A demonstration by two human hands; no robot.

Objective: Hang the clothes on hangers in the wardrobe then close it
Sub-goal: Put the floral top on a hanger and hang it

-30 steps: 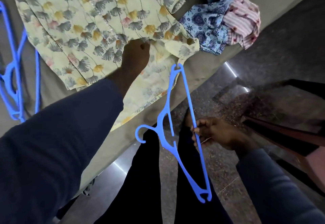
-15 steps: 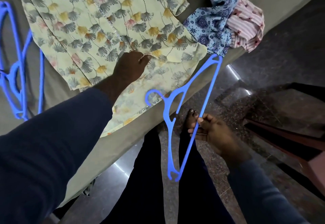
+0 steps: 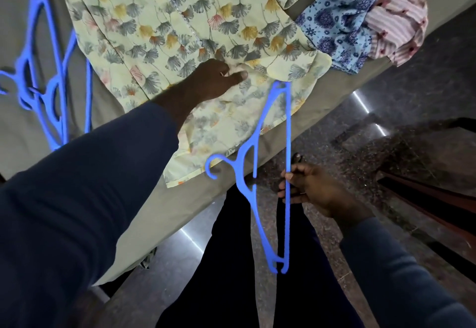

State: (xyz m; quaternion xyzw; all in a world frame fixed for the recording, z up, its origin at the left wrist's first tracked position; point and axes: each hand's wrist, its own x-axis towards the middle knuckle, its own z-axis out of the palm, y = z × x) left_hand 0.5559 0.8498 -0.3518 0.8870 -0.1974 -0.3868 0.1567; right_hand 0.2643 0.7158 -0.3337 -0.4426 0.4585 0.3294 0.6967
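- The right hand (image 3: pixel 313 190) grips the blue hanger (image 3: pixel 288 134) by its long straight bar. The fingers are curled round the bar, the thumb is on the near side, and no gap shows between them and the plastic.
- The hanger stands nearly on end in this hand. Its upper tip reaches the edge of the flowered garment (image 3: pixel 180 18), and its lower tip hangs in front of the person's dark trousers (image 3: pixel 226 276). The hook points to the left, over the edge of the bed.
- The left hand (image 3: pixel 212 80) lies on the flowered garment near its lower right part. The thumb is stretched out on top of the cloth and the other fingers are tucked under a fold, so it pinches the cloth between them.
- The flowered garment is spread flat on the grey sheet (image 3: pixel 20 31), pale yellow with grey, orange and pink leaves.
- To the left of it, on the same sheet, lie the spare blue hangers (image 3: pixel 52 91), one over another.
- At the upper right, the blue patterned cloth (image 3: pixel 334 24) and the pink striped cloth (image 3: pixel 398 22) are crumpled together, touching each other; the blue one is just beside the flowered garment.
- Below the bed edge shows the dark stone floor (image 3: pixel 399 91), which is shiny.
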